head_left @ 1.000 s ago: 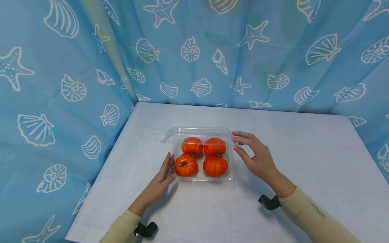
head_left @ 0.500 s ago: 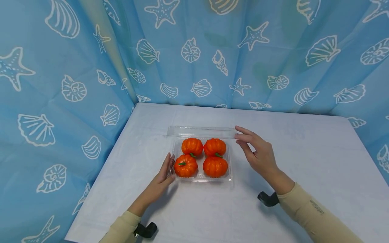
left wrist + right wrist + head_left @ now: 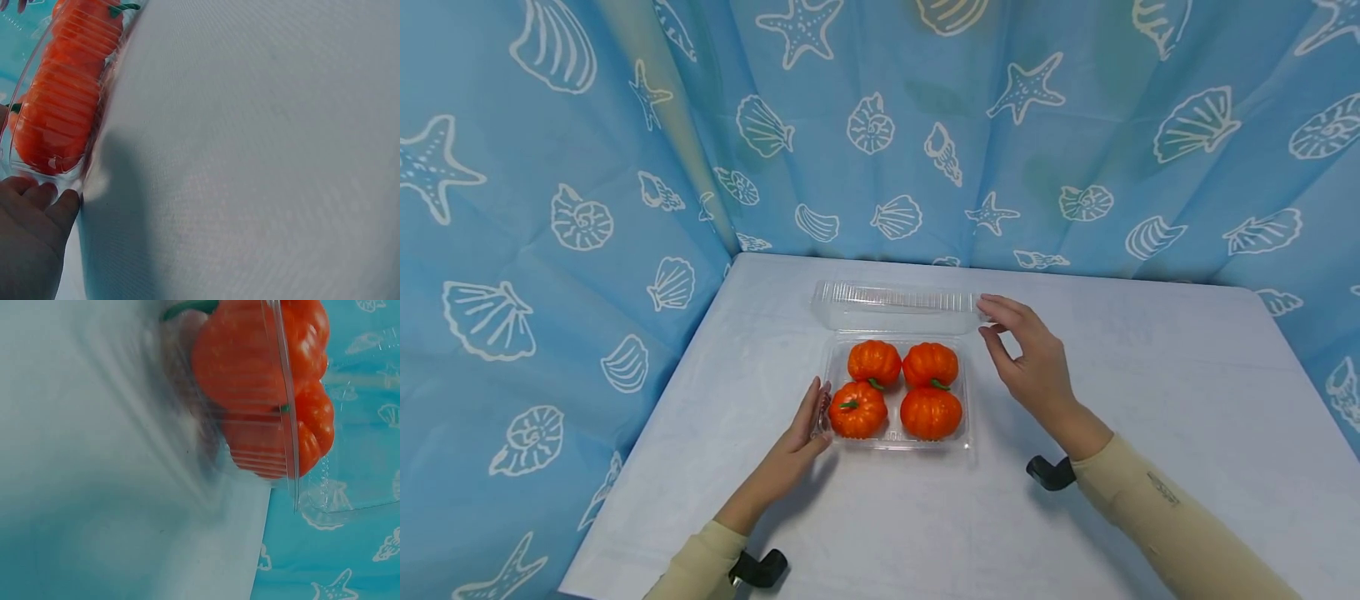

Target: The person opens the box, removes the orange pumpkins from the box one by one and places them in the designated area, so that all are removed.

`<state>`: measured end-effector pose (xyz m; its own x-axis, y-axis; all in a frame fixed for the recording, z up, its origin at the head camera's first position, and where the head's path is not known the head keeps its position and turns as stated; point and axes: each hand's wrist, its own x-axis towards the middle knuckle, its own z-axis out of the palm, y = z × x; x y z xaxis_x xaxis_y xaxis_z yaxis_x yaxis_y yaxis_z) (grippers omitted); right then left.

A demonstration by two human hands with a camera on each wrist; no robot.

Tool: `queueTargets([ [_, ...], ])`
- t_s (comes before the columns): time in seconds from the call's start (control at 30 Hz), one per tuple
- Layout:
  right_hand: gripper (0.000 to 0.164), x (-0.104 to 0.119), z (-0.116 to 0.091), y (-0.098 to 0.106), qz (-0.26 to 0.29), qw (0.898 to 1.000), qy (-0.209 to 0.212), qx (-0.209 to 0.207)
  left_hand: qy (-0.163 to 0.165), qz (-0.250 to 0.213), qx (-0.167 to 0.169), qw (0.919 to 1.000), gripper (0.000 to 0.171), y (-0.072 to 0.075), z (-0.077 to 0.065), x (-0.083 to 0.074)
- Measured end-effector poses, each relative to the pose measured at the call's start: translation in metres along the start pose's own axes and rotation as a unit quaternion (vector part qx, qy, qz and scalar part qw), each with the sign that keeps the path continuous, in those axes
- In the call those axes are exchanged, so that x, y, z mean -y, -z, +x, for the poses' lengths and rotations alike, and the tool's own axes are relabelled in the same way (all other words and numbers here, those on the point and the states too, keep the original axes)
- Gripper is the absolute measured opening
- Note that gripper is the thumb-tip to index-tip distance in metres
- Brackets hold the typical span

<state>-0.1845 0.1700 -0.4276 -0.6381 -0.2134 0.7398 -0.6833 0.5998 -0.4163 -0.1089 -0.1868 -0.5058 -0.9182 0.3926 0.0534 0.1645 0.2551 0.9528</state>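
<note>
A clear plastic clamshell box (image 3: 898, 443) stands on the table with its lid (image 3: 895, 310) raised and tilted back. Several small orange pumpkins (image 3: 931, 413) with green stems sit inside. My left hand (image 3: 790, 454) rests against the box's left side, fingers straight along the wall and thumb at the front corner. In the left wrist view its fingers (image 3: 62, 209) touch the box's corner. At the lid's right edge, my right hand (image 3: 1033, 358) pinches the rim between fingers and thumb. The right wrist view shows pumpkins (image 3: 240, 356) through the ribbed plastic, but not the hand.
A white cloth (image 3: 760, 333) covers the table. Behind and to the left hangs a blue curtain (image 3: 820, 167) with white shells and starfish. Black camera mounts (image 3: 762, 568) sit at both wrists.
My right hand has swung the lid up and backward, away from over the rear pumpkins. The left hand, the box base and the pumpkins have stayed in place.
</note>
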Motion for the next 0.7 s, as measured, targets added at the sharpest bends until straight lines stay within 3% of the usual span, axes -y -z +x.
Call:
queueTargets([
  [0.7,0.075,-0.025,0.024,-0.019,-0.031,0.999,-0.01,0.015,0.013,0.018,0.0,0.9997,0.081,0.001,-0.001,-0.002],
])
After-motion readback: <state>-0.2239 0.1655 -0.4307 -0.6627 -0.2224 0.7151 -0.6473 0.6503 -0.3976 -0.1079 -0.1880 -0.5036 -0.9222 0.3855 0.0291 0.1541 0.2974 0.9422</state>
